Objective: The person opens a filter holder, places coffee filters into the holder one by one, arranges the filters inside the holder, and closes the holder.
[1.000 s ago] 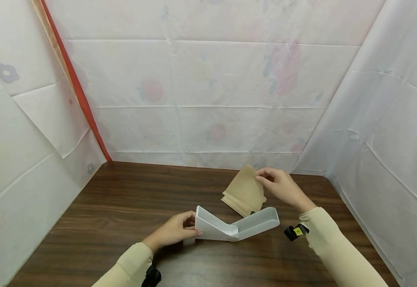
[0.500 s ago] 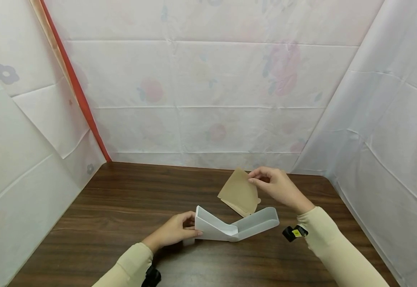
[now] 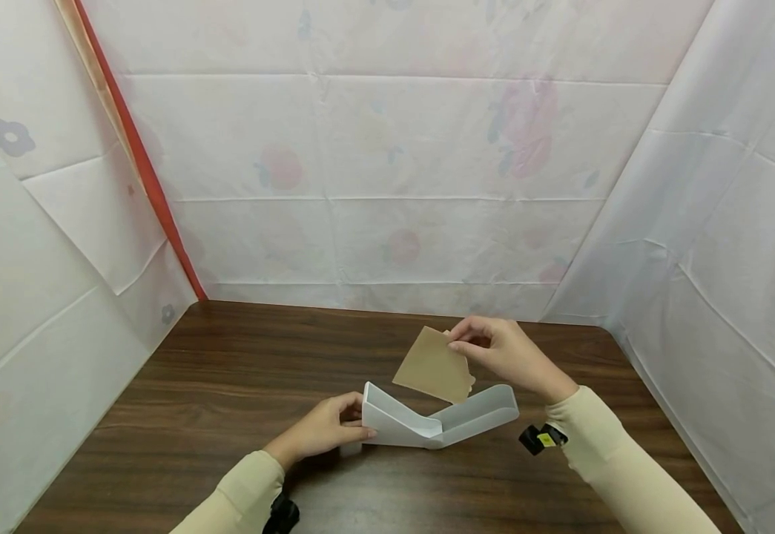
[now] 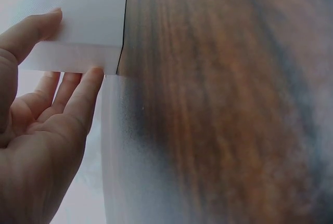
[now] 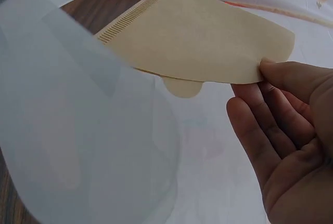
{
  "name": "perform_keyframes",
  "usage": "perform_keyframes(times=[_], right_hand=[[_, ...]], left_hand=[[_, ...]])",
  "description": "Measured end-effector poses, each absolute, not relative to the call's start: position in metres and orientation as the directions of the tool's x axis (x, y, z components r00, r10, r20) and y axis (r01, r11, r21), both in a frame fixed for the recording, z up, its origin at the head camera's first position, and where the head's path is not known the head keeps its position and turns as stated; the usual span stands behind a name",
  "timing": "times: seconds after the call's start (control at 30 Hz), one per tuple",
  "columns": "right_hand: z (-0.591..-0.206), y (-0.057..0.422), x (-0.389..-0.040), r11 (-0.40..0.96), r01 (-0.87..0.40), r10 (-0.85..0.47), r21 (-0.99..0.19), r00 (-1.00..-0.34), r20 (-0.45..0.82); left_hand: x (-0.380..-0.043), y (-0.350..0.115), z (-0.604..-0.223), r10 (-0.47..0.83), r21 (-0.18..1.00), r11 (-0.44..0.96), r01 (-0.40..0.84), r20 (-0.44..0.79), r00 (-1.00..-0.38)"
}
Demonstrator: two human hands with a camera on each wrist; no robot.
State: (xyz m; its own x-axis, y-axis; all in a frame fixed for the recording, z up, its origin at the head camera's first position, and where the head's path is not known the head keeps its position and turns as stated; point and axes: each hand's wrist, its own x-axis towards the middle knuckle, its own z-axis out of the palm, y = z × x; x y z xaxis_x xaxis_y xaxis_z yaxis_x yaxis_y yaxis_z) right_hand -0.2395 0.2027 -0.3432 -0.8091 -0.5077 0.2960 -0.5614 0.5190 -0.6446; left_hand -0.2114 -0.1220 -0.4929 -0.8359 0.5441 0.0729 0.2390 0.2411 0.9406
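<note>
Head view: right hand (image 3: 503,354) pinches tan paper (image 3: 430,363) by its edge, just beyond the white holder (image 3: 397,426) on the table (image 3: 260,371). Left hand (image 3: 320,430) grips the holder's end, 1 or more fingers hidden. The yellow label (image 3: 545,439) is too small to read. Left wrist: holder cut off, thumb and fingers on different faces. Right wrist: the blurred holder covers part of the paper's crimped end.
</note>
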Motion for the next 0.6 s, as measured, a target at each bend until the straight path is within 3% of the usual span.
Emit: perform_keyframes(times=[0.6], right_hand=[[-0.343,0.183,-0.231,0.478,-0.606,-0.589,-0.636,-0.758,0.280]], left_hand=[[-0.211,-0.122,-0.492,0.543,0.952,0.216,0.215,0.066,-0.837]])
